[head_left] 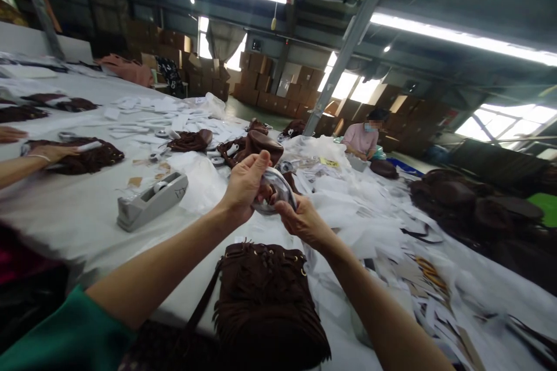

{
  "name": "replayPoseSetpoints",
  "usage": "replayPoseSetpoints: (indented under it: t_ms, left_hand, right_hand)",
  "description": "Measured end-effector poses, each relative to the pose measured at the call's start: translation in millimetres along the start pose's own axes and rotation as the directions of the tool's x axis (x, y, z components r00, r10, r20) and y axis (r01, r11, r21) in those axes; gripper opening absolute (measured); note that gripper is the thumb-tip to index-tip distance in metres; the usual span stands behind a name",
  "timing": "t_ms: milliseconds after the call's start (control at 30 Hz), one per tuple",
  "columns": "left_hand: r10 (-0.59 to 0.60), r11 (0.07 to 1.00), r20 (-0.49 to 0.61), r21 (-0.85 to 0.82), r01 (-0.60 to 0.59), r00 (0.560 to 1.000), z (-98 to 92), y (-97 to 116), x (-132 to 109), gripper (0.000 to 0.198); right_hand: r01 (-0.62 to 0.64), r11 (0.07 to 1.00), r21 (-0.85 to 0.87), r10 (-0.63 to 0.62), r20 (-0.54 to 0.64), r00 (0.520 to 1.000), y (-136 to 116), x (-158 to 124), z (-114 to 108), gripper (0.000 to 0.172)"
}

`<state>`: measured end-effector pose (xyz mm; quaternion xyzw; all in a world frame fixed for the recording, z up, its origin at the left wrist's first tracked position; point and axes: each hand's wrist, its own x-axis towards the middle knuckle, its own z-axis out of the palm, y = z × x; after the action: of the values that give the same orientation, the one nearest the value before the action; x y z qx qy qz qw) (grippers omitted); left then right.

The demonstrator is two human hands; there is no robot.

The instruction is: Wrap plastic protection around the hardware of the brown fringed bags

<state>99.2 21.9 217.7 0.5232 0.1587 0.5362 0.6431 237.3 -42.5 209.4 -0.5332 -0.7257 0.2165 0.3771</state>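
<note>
A shiny clear ring [282, 184], apparently a roll of tape, is held up at the centre of the frame by both hands. Its left side is gripped by the left hand [245, 186], with the thumb pointed upward; its lower right edge is pinched by the right hand [303, 221]. Below them, at the bottom centre, a dark brown fringed bag [267, 295] is laid on the white-covered tabletop [93, 203], its strap [206, 295] trailed to the left. A grey tape dispenser [152, 200] is seen left of centre, near the left forearm. Just beyond the ring, a brown leather bag [262, 148] is partly hidden by the left hand. At the left edge, another fringed bag [82, 155] is touched by a co-worker's hand [51, 153]. In the right half, farther back, a seated, masked person [363, 138] is shown. Stacked cartons [256, 84] are seen in the background.
</note>
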Motion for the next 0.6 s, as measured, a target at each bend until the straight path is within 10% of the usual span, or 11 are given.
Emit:
replayPoseSetpoints:
  t_ms: [100,267,600]
  left_hand:
    - [-0.102,0.993,0.134,0.066,0.094,0.986,-9.3,-11,11,0.049]
    - [-0.315,0.833,0.456,0.553,0.012,0.832,-11.4,-9,29,0.045]
    - [-0.224,0.974,0.179,0.037,0.221,0.958,6.7,-49,31,0.047]
  right_hand:
    - [-0.044,0.981,-0.191,0.033,-0.061,0.998,15,-5,-3,0.043]
    - [-0.060,0.841,-0.538,0.083,0.018,0.996,27,-6,-16,0.029]
    - [-0.085,0.996,0.037,0.089,-0.149,0.985,53,-10,-1,0.042]
